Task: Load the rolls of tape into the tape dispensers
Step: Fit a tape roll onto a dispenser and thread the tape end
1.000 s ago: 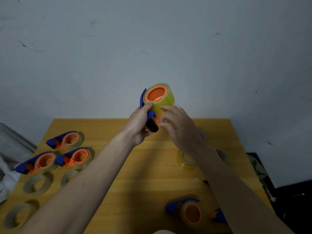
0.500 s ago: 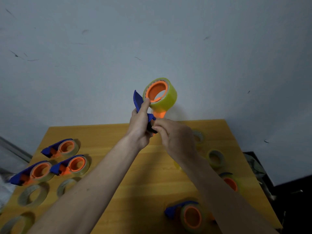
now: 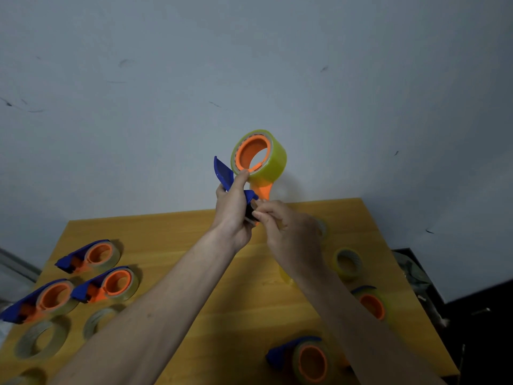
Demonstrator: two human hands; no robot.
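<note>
Above the tabletop's (image 3: 194,273) far edge: yellow roll (image 3: 266,159) seated upright atop dispenser (image 3: 236,187) in left hand's (image 3: 233,215) clenched grip, right hand (image 3: 288,234) pinching just below at its lower end.

a pale grey-blue wall (image 3: 249,65) with scattered dark scuff marks rises behind the hands; below them lies a yellow wooden tabletop (image 3: 172,232), dimly lit.

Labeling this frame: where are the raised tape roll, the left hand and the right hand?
Tape roll (image 3: 273,162), head view, yellow outer band.
Left hand (image 3: 233,209), head view, back of hand.
Right hand (image 3: 288,232), head view, back of hand.
</note>
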